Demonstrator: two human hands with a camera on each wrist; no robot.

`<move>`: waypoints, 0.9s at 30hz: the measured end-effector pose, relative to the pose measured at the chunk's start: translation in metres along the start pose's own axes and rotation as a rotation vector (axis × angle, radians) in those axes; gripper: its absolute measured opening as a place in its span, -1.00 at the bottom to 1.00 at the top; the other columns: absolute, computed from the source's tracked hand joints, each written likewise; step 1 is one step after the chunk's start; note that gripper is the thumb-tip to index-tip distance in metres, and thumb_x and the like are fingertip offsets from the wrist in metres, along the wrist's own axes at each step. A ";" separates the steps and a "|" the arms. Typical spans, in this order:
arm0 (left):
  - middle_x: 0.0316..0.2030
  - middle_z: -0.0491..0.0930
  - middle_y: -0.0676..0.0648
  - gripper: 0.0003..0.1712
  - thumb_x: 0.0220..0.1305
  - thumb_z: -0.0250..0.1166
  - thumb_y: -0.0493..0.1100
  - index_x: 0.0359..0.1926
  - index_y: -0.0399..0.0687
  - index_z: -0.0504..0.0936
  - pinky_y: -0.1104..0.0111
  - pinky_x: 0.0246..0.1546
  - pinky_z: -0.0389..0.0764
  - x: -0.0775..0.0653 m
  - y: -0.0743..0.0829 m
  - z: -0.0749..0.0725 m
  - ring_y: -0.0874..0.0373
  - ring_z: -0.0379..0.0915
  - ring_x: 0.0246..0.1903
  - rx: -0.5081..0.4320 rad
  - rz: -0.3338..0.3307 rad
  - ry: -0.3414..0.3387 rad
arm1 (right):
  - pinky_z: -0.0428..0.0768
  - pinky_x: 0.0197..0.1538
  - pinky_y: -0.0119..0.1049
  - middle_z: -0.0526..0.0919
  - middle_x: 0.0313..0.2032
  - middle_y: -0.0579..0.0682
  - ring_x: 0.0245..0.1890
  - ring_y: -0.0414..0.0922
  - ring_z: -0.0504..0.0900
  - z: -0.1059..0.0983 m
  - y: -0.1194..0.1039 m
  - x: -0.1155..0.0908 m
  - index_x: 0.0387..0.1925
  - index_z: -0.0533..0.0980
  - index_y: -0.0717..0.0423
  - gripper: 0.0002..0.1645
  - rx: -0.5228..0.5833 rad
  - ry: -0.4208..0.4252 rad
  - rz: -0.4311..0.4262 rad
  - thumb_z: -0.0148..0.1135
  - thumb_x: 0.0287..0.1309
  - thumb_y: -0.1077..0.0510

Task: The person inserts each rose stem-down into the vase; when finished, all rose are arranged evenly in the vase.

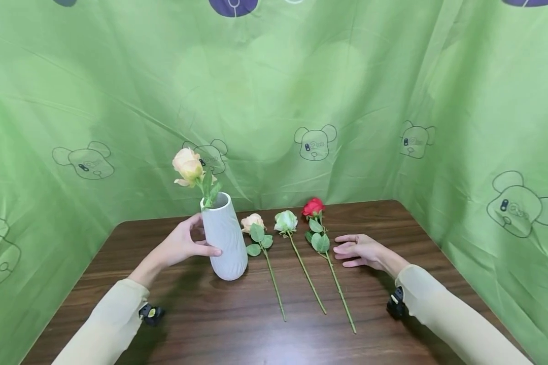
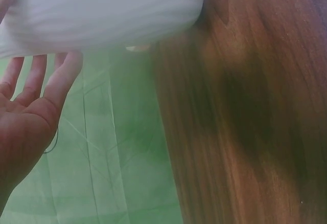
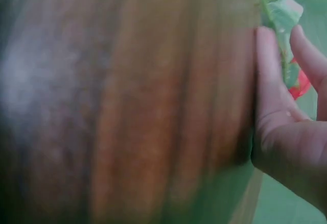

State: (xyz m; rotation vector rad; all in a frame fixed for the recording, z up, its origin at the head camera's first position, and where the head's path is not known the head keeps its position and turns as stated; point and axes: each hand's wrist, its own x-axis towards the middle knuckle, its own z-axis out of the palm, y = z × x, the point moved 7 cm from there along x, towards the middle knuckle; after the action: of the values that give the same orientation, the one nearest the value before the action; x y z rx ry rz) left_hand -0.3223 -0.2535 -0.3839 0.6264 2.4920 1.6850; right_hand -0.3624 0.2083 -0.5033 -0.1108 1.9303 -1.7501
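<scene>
My left hand (image 1: 182,242) grips a white ribbed vase (image 1: 226,243), thumb across its front and fingers at the far side. In the left wrist view, the fingertips of that hand (image 2: 30,116) touch the wall of the vase (image 2: 112,9). A peach rose (image 1: 188,167) stands in the vase, leaning left over the rim; its lower stem is hidden inside. My right hand (image 1: 363,252) holds nothing, its fingers extended just right of a red rose (image 1: 313,207) lying on the table. In the blurred right wrist view, red petals (image 3: 300,85) show behind that hand (image 3: 291,116).
Between the vase and the red rose lie a second peach rose (image 1: 253,223) and a pale green-white rose (image 1: 285,222), stems toward me. All rest on a dark wooden table (image 1: 237,329). Green curtains (image 1: 265,101) with bear outlines hang behind it and at both sides.
</scene>
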 end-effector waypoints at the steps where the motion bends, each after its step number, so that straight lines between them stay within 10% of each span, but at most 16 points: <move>1: 0.06 0.53 -0.24 -0.06 -0.13 0.70 -0.25 0.28 -0.17 0.40 0.22 0.03 0.70 0.000 0.001 -0.001 -0.19 0.52 0.04 0.006 0.001 0.001 | 0.72 0.05 -0.04 0.64 0.11 0.18 0.05 -0.01 0.67 0.000 0.000 0.001 0.48 0.10 0.38 -0.19 0.005 0.001 0.001 0.27 0.39 0.21; 27: 0.07 0.49 -0.26 -0.01 -0.12 0.69 -0.26 0.33 -0.17 0.37 0.23 0.05 0.69 -0.001 0.001 -0.001 -0.16 0.50 0.05 -0.002 -0.012 -0.003 | 0.79 -0.22 -0.09 0.76 -0.14 0.18 -0.16 0.03 0.76 0.015 -0.010 0.012 0.32 0.38 0.35 -0.20 -0.178 0.100 0.088 0.50 0.17 0.08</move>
State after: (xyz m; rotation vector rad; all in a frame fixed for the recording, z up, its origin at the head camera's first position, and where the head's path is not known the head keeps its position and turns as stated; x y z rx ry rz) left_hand -0.3211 -0.2548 -0.3822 0.6118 2.4867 1.6804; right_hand -0.3696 0.1886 -0.4979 -0.0011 2.1283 -1.5519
